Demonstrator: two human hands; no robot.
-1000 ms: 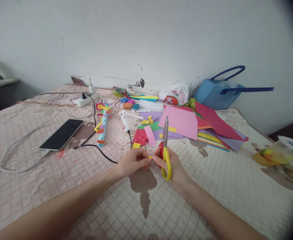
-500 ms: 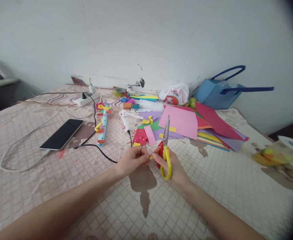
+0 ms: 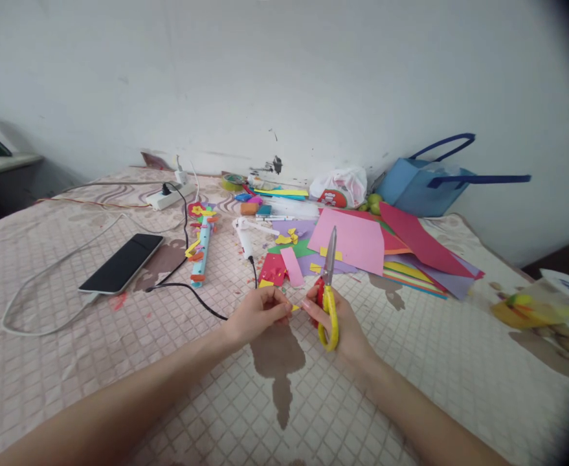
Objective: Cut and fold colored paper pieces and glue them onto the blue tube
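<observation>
My left hand (image 3: 261, 315) pinches a tiny yellow paper piece (image 3: 294, 308) between thumb and fingertips. Just to its right, my right hand (image 3: 341, 323) is closed around scissors (image 3: 330, 259) with one yellow and one red handle. Their blades point up and away from me, closed together. Beyond the hands lie a red paper (image 3: 272, 266) with scraps on it, a pink strip (image 3: 292, 266) and small yellow cut pieces (image 3: 287, 238). A white glue gun (image 3: 244, 238) rests behind my left hand, its black cord running toward me.
A light-blue strip (image 3: 201, 252) with colourful paper shapes stands left of the glue gun. Farther left are a phone (image 3: 122, 262) on a white cable and a power strip (image 3: 170, 195). Coloured paper sheets (image 3: 357, 239) and a blue bag (image 3: 415, 184) lie right; a plastic bag (image 3: 539, 307) sits far right.
My right hand has moved slightly right, away from the left fingertips, taking the scissors along. The yellow piece stays in my left fingers.
</observation>
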